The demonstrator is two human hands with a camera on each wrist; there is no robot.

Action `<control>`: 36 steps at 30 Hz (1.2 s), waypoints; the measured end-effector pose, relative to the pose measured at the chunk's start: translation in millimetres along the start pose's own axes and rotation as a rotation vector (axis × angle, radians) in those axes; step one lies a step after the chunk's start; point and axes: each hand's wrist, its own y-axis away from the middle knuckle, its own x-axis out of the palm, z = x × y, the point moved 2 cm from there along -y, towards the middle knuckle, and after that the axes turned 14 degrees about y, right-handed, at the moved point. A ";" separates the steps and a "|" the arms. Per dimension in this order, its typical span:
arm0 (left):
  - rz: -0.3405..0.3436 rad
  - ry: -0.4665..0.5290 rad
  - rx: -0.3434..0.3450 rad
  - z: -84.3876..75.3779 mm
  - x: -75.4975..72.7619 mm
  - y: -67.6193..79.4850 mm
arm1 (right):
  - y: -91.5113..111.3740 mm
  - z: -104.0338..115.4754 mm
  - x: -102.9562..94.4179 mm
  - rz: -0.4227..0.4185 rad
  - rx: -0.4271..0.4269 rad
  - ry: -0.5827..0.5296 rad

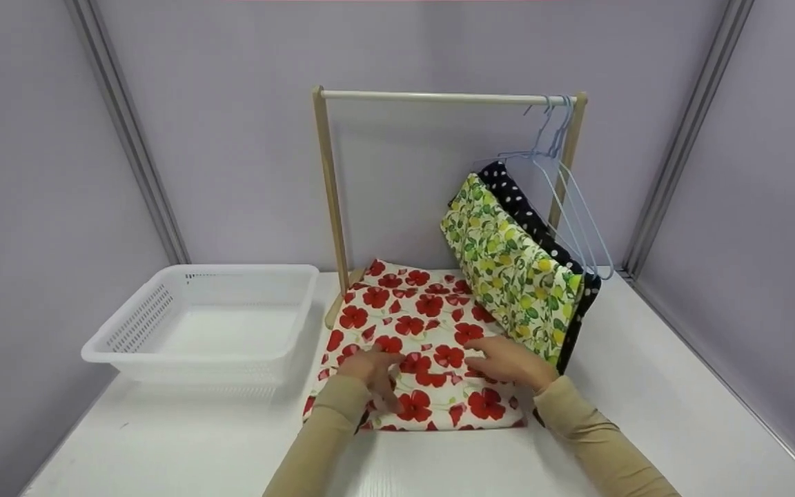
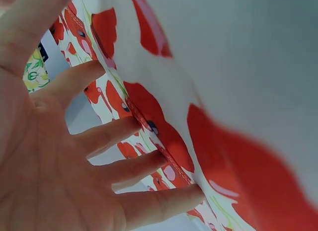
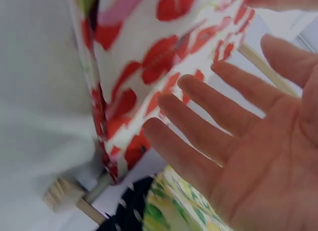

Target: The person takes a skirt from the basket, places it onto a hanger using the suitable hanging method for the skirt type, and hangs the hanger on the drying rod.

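Note:
A white cloth with red poppies [image 1: 432, 345] lies spread on the table, its far part folded over. My left hand [image 1: 370, 373] is over its left side; in the left wrist view the extended fingertips [image 2: 149, 164] touch the cloth along a seam. At the right side, my right hand [image 1: 511, 362] reaches over the cloth, fingers extended and spread. The right wrist view shows those fingers [image 3: 194, 126] beside the fabric, holding nothing; contact is hard to tell there. Just beyond that hand hangs a lemon-print cloth [image 1: 508, 255].
A wooden clothes rack with a white rod [image 1: 432, 96] stands behind. Blue hangers [image 1: 566, 145] hang at its right end, beside a black polka-dot cloth [image 1: 518, 203] behind the lemon print. A white plastic basket [image 1: 287, 345] sits left on the white table [image 1: 183, 442].

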 end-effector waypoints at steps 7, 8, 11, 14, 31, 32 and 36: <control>-0.001 0.078 -0.025 1.0 2.2 2.4 | 11.9 0.6 -28.8 -0.305 0.124 -0.004; 0.003 0.073 -0.030 0.7 1.9 2.2 | 13.0 1.2 -32.6 -0.349 0.134 -0.005; 0.009 0.058 -0.048 0.3 2.0 0.6 | 17.0 4.5 -43.0 -0.504 0.133 0.017; 0.008 0.040 -0.048 0.4 2.5 -0.5 | 21.5 8.3 -52.4 -0.684 0.108 0.045; 0.018 0.140 -0.064 -0.5 1.7 3.0 | 54.7 10.0 -135.7 -1.367 0.120 0.119; 0.017 0.132 -0.062 -0.3 2.0 3.2 | 56.1 7.4 -140.3 -1.366 0.132 0.111; 0.012 0.097 -0.050 0.1 3.1 3.2 | 58.2 -5.7 -153.4 -1.300 0.188 -0.030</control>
